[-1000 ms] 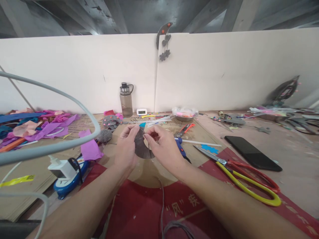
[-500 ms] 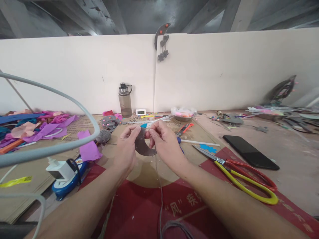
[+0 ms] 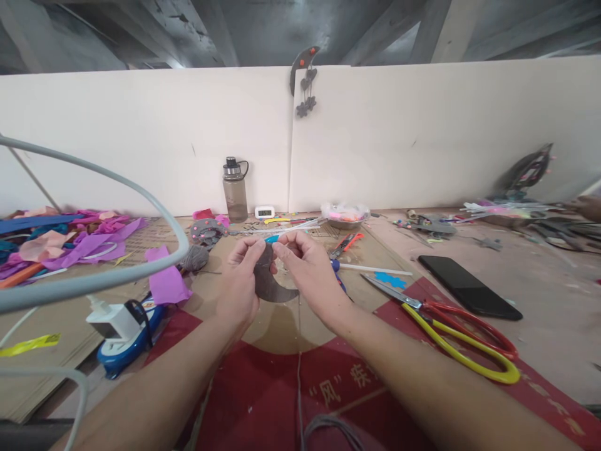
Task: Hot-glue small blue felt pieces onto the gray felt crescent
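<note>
A dark grey crescent-shaped piece (image 3: 270,287) is held upright above the cardboard, its lower tip pointing right. My left hand (image 3: 239,279) is closed on its left edge, thumb in front. My right hand (image 3: 312,272) pinches at its upper end, thumb tip close to the left thumb. A bit of bright blue (image 3: 271,239) shows at the top between the hands; what it belongs to is hidden. Grey yarn (image 3: 299,376) runs down from beside the right hand toward my lap; its upper end is hidden.
Red-and-yellow-handled scissors (image 3: 462,341) and a black phone (image 3: 469,287) lie to the right. A bottle (image 3: 235,194) and a small white timer (image 3: 265,213) stand behind. Left are a power strip (image 3: 123,351), coloured cloth scraps (image 3: 70,241) and a looping grey cable (image 3: 154,207).
My right hand has shifted slightly left and closer to the left thumb, at the crescent's upper end. More of the crescent's lower tip shows. A person's hand appears at the far right edge.
</note>
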`<action>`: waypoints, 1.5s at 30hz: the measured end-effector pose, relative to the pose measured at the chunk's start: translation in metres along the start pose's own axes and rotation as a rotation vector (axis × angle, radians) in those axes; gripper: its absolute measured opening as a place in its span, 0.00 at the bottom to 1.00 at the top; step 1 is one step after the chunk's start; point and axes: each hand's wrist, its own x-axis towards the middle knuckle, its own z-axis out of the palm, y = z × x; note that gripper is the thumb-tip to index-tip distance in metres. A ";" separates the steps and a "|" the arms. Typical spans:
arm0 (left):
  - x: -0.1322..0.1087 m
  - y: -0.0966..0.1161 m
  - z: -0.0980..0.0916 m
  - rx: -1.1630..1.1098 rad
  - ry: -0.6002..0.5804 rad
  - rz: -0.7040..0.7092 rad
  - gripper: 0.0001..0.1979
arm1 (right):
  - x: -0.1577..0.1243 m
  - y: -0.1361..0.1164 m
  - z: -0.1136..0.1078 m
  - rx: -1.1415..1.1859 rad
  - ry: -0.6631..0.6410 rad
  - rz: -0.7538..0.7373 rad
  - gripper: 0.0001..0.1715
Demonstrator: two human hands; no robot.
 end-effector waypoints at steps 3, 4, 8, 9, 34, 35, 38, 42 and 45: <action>0.000 0.000 -0.001 0.004 0.006 -0.009 0.07 | 0.001 0.000 0.001 0.005 0.023 0.004 0.08; 0.000 0.000 -0.001 0.003 0.010 -0.014 0.07 | 0.001 0.000 0.001 0.003 0.035 0.007 0.08; 0.002 0.000 -0.002 -0.020 0.017 -0.028 0.06 | 0.000 -0.001 0.002 0.032 0.053 0.011 0.07; 0.002 0.000 -0.002 -0.028 0.020 -0.031 0.06 | 0.000 -0.002 0.003 0.035 0.057 0.011 0.07; 0.001 0.000 -0.001 0.126 0.013 0.071 0.11 | 0.001 -0.008 0.003 0.169 0.082 0.078 0.07; 0.000 0.001 -0.001 0.117 0.005 0.058 0.11 | 0.001 -0.009 0.003 0.179 0.084 0.086 0.07; 0.000 0.004 0.000 0.075 -0.056 0.028 0.10 | 0.001 -0.011 0.003 0.213 0.100 0.103 0.06; 0.000 0.004 0.001 0.047 -0.107 0.024 0.05 | 0.002 -0.011 0.001 0.229 0.112 0.108 0.05; 0.000 0.003 0.002 0.061 -0.100 -0.029 0.06 | 0.002 -0.009 0.000 0.256 0.109 0.119 0.06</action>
